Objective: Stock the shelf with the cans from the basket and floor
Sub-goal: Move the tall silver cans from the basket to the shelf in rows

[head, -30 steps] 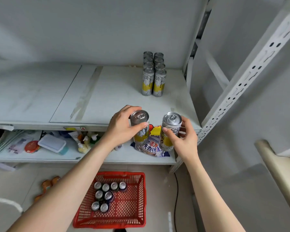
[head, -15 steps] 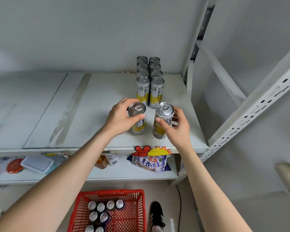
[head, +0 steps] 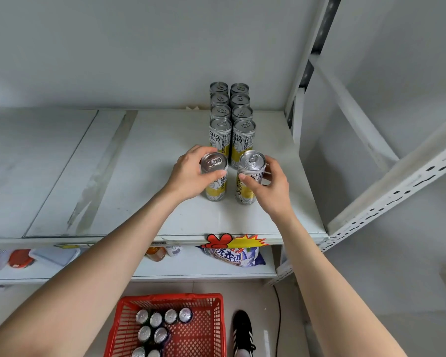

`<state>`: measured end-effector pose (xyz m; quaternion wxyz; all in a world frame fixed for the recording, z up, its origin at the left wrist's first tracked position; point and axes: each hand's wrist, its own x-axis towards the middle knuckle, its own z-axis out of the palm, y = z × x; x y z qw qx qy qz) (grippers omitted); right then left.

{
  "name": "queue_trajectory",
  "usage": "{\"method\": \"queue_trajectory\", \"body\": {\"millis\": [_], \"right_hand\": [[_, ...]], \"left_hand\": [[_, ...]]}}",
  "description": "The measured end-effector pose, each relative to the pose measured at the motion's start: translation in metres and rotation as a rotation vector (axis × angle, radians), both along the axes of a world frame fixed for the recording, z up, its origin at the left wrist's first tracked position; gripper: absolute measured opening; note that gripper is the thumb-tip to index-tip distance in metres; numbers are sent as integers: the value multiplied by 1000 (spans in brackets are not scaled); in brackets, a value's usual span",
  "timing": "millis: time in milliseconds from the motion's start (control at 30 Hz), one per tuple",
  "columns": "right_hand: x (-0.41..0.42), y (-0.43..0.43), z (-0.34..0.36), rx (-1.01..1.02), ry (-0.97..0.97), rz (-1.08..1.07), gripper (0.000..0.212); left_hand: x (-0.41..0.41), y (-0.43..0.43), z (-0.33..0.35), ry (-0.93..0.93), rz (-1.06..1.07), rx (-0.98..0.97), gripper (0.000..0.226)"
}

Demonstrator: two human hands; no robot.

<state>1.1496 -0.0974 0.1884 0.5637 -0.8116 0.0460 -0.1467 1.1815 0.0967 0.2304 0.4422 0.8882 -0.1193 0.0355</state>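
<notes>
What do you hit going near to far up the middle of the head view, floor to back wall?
Red basket holding cans → lower shelf with the snack bag → front edge of the upper shelf → left hand and right hand, each on a can → two rows of stocked cans.

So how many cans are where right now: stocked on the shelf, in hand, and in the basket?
Stocked cans in two rows on the shelf: 8
Cans held, one in the left hand, one in the right hand: 2
Cans visible in the red basket: 8
Total: 18
</notes>
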Motion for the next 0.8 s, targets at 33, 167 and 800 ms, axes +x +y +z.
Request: {"method": "queue_trajectory", "body": {"millis": [33, 167, 800], "right_hand": [[1, 0, -1, 0, 3, 5, 50], [4, 1, -5, 11, 10, 7, 49], [-11, -10, -46, 123, 158, 42, 79]], "left_hand": [[2, 0, -1, 1, -2, -4, 53], [8, 0, -4, 15, -14, -20, 52], [-7, 12, -80, 182, 63, -112, 83]]}}
